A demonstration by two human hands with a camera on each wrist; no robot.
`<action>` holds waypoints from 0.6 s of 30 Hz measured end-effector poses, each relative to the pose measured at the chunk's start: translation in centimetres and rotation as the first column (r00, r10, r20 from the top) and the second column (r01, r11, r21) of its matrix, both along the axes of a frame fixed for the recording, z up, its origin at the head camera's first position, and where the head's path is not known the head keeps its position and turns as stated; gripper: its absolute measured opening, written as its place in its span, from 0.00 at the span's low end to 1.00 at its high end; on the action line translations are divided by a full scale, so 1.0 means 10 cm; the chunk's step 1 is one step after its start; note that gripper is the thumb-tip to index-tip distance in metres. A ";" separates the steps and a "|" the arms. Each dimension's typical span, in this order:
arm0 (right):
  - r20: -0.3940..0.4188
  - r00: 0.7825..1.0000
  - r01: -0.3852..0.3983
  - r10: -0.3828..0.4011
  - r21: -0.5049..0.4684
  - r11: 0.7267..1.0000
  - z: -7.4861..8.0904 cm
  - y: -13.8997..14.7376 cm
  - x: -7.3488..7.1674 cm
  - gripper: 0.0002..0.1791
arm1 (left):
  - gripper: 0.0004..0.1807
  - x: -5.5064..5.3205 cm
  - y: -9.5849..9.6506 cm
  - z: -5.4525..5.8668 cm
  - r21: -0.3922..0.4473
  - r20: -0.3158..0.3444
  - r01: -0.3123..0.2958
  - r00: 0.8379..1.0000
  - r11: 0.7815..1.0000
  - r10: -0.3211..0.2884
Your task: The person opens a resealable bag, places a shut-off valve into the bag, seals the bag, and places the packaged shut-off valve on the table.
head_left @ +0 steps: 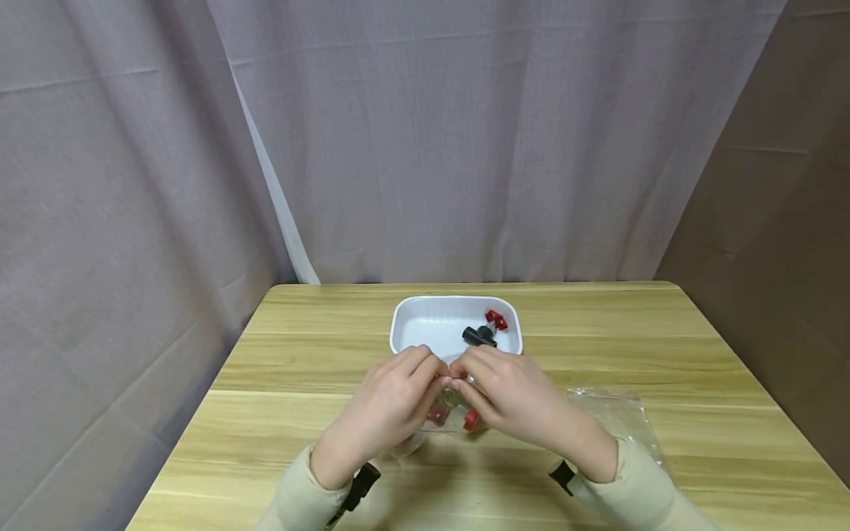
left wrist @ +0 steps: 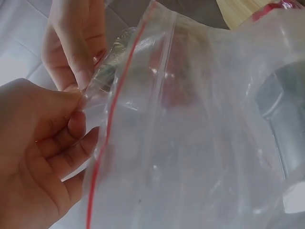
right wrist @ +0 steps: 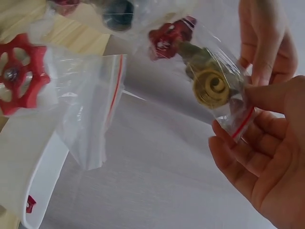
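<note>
On a light wooden surface (head_left: 285, 391), the head view shows a white tray (head_left: 425, 328) with a black valve (head_left: 481, 336) in its right side, topped by a red knob (head_left: 496, 318). Gray curtains (head_left: 425, 147) hang behind and on both sides. A flat clear bag (head_left: 614, 413) lies at the right. Just in front of the tray, the left hand (head_left: 395, 394) and right hand (head_left: 505, 387) meet. Each grip is narrow, pinching the edge of a small bag (head_left: 454, 398).

From the left wrist, a clear zip bag (left wrist: 138, 143) with a red line covers much of the view. Beside it, both grips pinch the small bag. A gray metal thing (left wrist: 290, 119) at the right is too cloudy to name.

From the right wrist, the small bag has a red stripe and a brass valve (right wrist: 210, 88) with a red handle (right wrist: 166, 43) inside. A red wheel (right wrist: 21, 72) sits near the tray.
</note>
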State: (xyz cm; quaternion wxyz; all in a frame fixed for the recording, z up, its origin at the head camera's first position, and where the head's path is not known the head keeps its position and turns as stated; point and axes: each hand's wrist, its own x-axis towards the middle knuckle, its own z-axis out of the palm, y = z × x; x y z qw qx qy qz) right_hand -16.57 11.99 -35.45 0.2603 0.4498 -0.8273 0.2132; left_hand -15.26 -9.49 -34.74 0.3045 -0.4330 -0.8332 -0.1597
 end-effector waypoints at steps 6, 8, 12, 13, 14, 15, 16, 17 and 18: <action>-0.108 0.994 0.010 -0.008 0.010 1.000 -0.06 0.00 0.03 0.15 | 0.04 0.03 -0.02 0.01 0.002 -0.051 -0.031 0.998 1.000 0.031; -0.140 0.990 0.021 -0.018 0.017 1.000 -0.06 0.00 0.05 0.18 | 0.05 0.04 -0.03 0.01 0.011 -0.071 -0.032 0.997 0.999 0.033; -0.219 0.975 0.043 -0.037 0.025 0.999 -0.03 0.00 0.08 0.21 | 0.06 0.05 -0.04 0.04 0.051 -0.107 -0.026 0.994 0.998 0.032; -0.239 0.970 0.049 -0.041 0.025 0.998 -0.01 0.00 0.08 0.22 | 0.06 0.05 -0.04 0.05 0.064 -0.109 -0.024 0.994 0.998 0.031; -0.257 0.965 0.051 -0.043 0.027 0.998 0.00 0.00 0.09 0.22 | 0.06 0.05 -0.05 0.06 0.077 -0.113 -0.021 0.993 0.997 0.030; -0.272 0.961 0.054 -0.044 0.027 0.998 0.02 0.01 0.09 0.22 | 0.07 0.05 -0.05 0.08 0.088 -0.114 -0.020 0.993 0.996 0.030; -0.285 0.958 0.056 -0.046 0.027 0.998 0.04 0.01 0.09 0.22 | 0.07 0.06 -0.05 0.09 0.097 -0.113 -0.019 0.993 0.995 0.030; -0.294 0.955 0.058 -0.048 0.027 0.998 0.05 0.02 0.09 0.22 | 0.08 0.06 -0.05 0.11 0.104 -0.111 -0.016 0.993 0.994 0.028; -0.299 0.953 0.060 -0.049 0.028 0.998 0.07 0.03 0.10 0.22 | 0.08 0.06 -0.05 0.12 0.110 -0.109 -0.014 0.994 0.994 0.026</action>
